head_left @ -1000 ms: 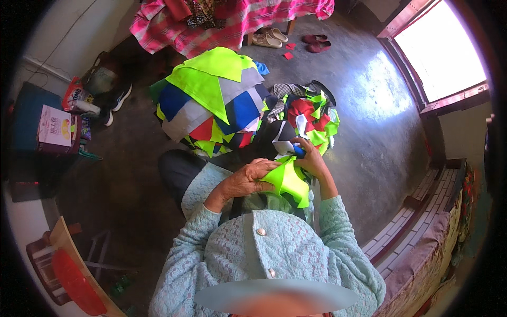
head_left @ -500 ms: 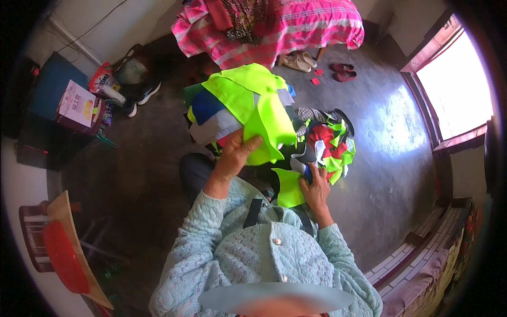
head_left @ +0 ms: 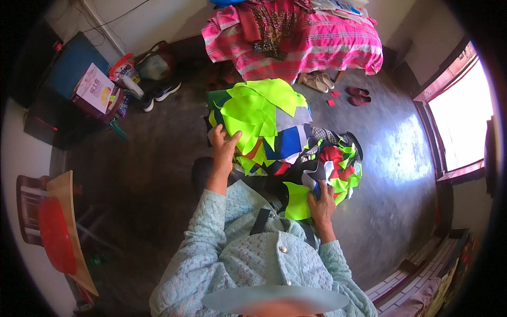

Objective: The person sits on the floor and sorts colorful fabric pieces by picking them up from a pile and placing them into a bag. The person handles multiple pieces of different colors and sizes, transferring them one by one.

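Note:
A heap of cut cloth pieces, mostly neon yellow-green with blue, grey and red, lies on the floor in front of me. My left hand rests flat on the heap's near left side, fingers spread on a yellow-green piece. To the right, my right hand grips the edge of a neon yellow-green cloth piece that hangs over my lap. Behind it sits a dark basket of mixed scraps in red, white, black and green.
A bed with a pink striped cover stands at the back, sandals and red slippers before it. A blue box, cartons and shoes are at the left. A red chair stands near left. A bright window is right.
My left hand moved out from my lap to the heap and laid a yellow-green piece on it. My right hand dropped lower with another yellow-green piece. The view tilted toward the bed.

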Demonstrator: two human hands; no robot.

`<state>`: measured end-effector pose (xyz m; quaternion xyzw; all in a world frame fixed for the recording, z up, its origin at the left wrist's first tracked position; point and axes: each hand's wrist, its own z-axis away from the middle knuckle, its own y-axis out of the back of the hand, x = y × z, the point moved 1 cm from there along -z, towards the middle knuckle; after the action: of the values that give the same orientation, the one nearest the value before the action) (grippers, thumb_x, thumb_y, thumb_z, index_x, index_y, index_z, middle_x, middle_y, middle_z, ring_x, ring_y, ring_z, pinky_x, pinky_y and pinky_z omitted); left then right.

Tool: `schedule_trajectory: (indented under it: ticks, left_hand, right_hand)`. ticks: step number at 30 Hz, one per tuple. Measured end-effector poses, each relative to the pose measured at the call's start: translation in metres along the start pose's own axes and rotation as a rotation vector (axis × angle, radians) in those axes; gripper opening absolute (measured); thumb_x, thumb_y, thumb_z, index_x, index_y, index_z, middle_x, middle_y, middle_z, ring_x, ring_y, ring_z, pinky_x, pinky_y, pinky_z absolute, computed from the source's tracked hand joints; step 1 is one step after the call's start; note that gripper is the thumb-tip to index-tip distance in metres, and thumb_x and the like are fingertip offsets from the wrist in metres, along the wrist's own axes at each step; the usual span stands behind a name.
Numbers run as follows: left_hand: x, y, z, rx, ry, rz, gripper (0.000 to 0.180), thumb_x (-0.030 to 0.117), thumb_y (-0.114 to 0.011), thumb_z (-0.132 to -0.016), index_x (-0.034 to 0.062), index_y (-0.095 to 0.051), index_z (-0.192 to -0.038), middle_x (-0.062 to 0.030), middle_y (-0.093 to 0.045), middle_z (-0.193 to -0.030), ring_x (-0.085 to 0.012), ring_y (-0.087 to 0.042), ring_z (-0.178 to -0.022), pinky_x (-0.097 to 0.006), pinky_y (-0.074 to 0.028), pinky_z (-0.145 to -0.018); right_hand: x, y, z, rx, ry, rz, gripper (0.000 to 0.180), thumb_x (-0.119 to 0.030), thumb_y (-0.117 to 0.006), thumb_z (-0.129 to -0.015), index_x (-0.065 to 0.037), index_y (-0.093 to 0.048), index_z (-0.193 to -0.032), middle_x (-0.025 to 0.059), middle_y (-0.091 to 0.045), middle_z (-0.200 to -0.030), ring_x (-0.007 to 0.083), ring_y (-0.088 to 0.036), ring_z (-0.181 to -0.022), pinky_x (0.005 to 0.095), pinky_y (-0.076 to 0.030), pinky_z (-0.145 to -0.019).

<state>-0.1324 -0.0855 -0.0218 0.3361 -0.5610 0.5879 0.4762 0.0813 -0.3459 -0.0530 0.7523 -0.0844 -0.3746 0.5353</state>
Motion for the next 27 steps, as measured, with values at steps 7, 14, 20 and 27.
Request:
schedule_trajectory:
  ticks: [7,14,20,27]
  left_hand:
    - [-0.025,0.009,-0.012,0.158,-0.487,-0.809,0.088,0.028,-0.082,-0.068,-0.0007,-0.031,-0.134,-0.0201,-0.043,-0.125,-0.0332,-0.045,-0.115,-0.044,-0.039,-0.096]
    - [-0.014,-0.008,0.006,0.108,-0.648,-0.984,0.096,0.023,-0.082,-0.061,-0.0006,-0.028,-0.137,-0.0232,-0.037,-0.129,-0.0404,-0.032,-0.125,-0.049,-0.028,-0.104]
    - [-0.032,0.021,-0.003,0.203,-0.478,-0.716,0.082,0.001,-0.070,-0.070,-0.0013,-0.026,-0.140,-0.0256,-0.033,-0.139,-0.0395,-0.034,-0.129,-0.042,-0.028,-0.108]
    - [-0.062,0.054,-0.005,0.319,-0.403,-0.656,0.074,-0.002,-0.064,-0.078,0.0009,-0.025,-0.141,-0.0205,-0.041,-0.135,-0.0318,-0.044,-0.122,-0.038,-0.034,-0.103]
  right_hand:
    - [0.002,-0.002,0.000,0.008,0.024,-0.008,0.049,-0.025,-0.066,-0.072,-0.020,-0.053,-0.119,0.0120,-0.051,-0.099,0.0344,-0.059,-0.086,0.0455,-0.049,-0.069]
    - [0.004,-0.002,0.001,-0.007,0.018,0.004,0.050,-0.025,-0.067,-0.073,-0.020,-0.052,-0.120,0.0118,-0.051,-0.099,0.0344,-0.059,-0.087,0.0460,-0.049,-0.069]
    - [0.002,0.000,0.000,0.007,0.034,-0.008,0.051,-0.024,-0.067,-0.072,-0.020,-0.052,-0.121,0.0119,-0.051,-0.098,0.0344,-0.059,-0.086,0.0457,-0.049,-0.068]
    - [-0.001,0.005,0.000,0.009,0.024,-0.052,0.051,-0.024,-0.067,-0.072,-0.018,-0.053,-0.121,0.0119,-0.052,-0.098,0.0344,-0.059,-0.087,0.0448,-0.049,-0.069]
